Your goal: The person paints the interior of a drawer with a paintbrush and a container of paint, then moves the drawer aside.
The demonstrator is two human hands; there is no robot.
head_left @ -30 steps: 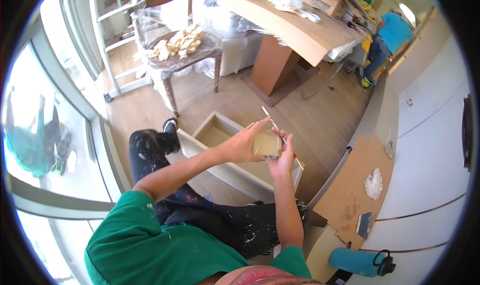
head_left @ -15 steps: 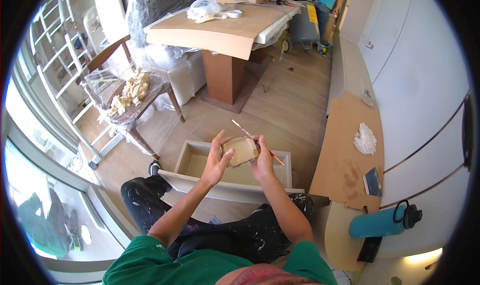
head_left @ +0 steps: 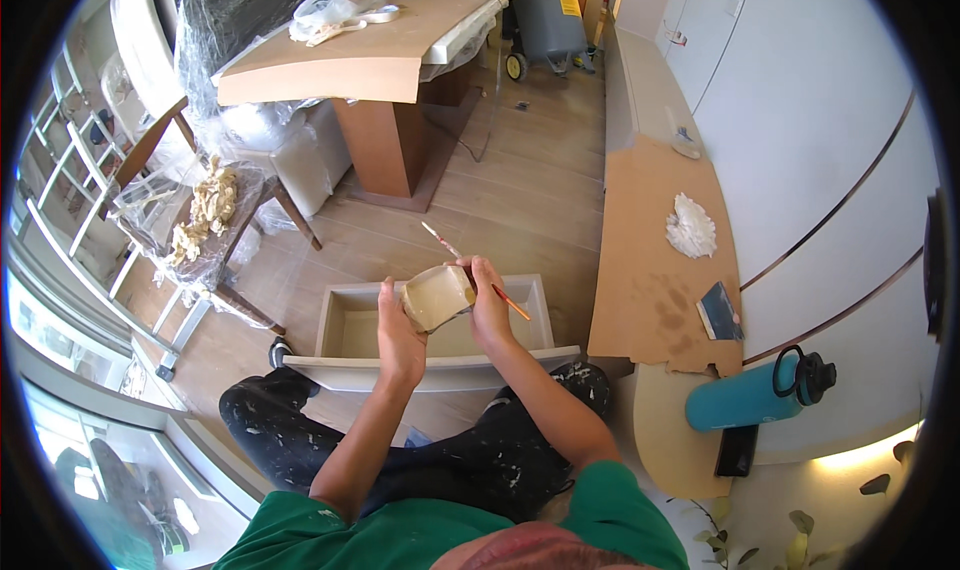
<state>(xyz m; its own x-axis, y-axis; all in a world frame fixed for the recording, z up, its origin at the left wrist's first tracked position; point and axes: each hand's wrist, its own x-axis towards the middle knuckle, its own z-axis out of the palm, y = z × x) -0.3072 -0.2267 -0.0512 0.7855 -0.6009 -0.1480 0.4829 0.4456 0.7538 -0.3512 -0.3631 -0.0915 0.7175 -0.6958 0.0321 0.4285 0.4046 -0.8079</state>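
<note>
Between my hands is a small, clear-sided tub (head_left: 438, 298) with beige paint-like material in it, tilted so its inside faces me. My left hand (head_left: 401, 338) grips the tub's left side. On the other side, my right hand (head_left: 487, 305) is closed on the tub's edge and on a slim paintbrush (head_left: 515, 304) with an orange handle end. The brush's pale tip points up and left, away from me. Below the tub lies a beige drawer (head_left: 545, 315) on the floor between my paint-spotted legs, its front panel towards me.
At right, a cardboard-covered ledge (head_left: 635, 260) bears a crumpled white cloth (head_left: 691, 226), a sanding block or small box (head_left: 719, 312), a teal bottle (head_left: 745, 398) and a black phone (head_left: 737, 451). A plastic-wrapped chair (head_left: 215, 240), a ladder (head_left: 75, 240) and a cardboard-topped table (head_left: 330, 75) stand beyond.
The view has swung to the right, so the room sits further left. My left hand's fingers have shifted from over the tub to its side, and the tub's inside shows more.
</note>
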